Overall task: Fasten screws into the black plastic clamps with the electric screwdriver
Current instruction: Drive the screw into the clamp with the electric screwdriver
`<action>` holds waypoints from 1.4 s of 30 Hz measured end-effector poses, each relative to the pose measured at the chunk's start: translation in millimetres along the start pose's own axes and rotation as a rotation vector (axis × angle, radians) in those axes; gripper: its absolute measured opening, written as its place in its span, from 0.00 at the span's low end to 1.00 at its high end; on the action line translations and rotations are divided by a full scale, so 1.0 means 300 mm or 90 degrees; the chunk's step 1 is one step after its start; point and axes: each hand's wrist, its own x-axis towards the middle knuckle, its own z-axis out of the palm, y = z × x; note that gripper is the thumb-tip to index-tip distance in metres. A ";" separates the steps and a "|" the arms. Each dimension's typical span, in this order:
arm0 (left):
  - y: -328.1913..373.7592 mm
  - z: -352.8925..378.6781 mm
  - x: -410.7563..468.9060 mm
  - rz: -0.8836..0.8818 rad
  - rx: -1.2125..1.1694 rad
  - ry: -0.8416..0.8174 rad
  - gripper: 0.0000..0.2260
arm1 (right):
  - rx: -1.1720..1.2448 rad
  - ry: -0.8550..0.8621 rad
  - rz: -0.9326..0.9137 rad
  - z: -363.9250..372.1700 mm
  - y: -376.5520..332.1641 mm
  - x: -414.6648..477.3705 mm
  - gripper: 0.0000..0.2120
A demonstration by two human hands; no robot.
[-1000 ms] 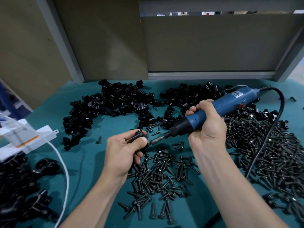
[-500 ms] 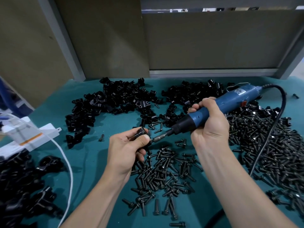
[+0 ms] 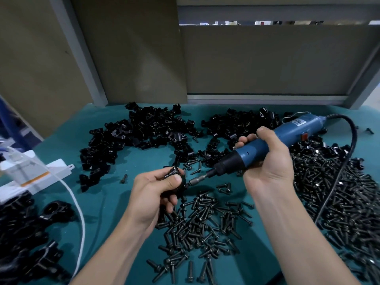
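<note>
While loose screws [image 3: 197, 227] lie nearest, the left hand [image 3: 152, 194] pinches one clamp [image 3: 174, 173] above them; it seems light, stiff and small, so a firm hold on its sides is needed. Farther, the right hand [image 3: 267, 161] grips the heavier screwdriver [image 3: 287, 134], bit at the clamp.
</note>
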 end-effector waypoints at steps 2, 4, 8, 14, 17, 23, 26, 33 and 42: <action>0.002 0.003 0.005 0.000 -0.003 0.008 0.09 | 0.024 -0.001 0.019 0.002 -0.020 0.001 0.07; -0.001 0.005 0.004 0.003 0.003 0.008 0.09 | 0.031 -0.001 0.026 0.001 -0.031 0.002 0.08; -0.010 0.009 -0.004 0.002 0.003 0.011 0.09 | 0.029 -0.022 0.044 -0.008 -0.043 -0.005 0.09; 0.003 -0.006 0.003 -0.021 -0.041 0.060 0.09 | -0.170 -0.101 0.133 -0.029 -0.108 0.037 0.13; 0.013 -0.027 0.009 -0.033 -0.071 0.080 0.10 | -0.338 -0.137 0.126 -0.053 -0.136 0.057 0.17; 0.007 -0.051 0.019 0.026 -0.033 0.066 0.10 | -0.347 -0.137 0.038 -0.052 -0.122 0.052 0.27; 0.000 -0.038 0.009 0.079 -0.005 0.006 0.07 | -0.204 -0.163 0.074 -0.031 -0.075 0.029 0.24; -0.024 -0.029 0.010 0.103 0.088 -0.042 0.09 | -0.190 -0.135 0.068 -0.003 -0.056 0.012 0.20; -0.034 -0.045 0.024 0.116 0.057 -0.008 0.08 | -0.648 -0.082 -0.068 -0.014 -0.112 0.036 0.21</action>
